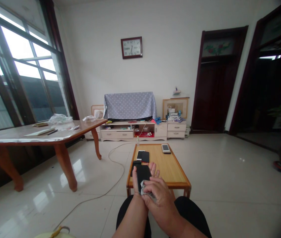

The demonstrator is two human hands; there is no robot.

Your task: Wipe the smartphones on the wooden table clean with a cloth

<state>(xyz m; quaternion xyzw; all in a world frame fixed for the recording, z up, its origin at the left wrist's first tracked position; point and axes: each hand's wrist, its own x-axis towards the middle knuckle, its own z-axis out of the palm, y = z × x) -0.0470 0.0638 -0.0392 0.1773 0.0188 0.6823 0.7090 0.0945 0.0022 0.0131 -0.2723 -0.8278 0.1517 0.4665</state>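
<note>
Black phone (143, 173), clasped in the left hand (135, 180) grip at lower centre, likely needs steady support as the right hand (158, 195) grip pinches a cloth (143, 189) lightly against it.

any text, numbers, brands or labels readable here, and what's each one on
"12" at the top of the wall clock dial, barely legible; the other numerals are too blurred to read.
Boxes on the cabinet: labels too small to read.
Black phone in the left hand, cloth pinched by the right hand: no text shows.
</note>
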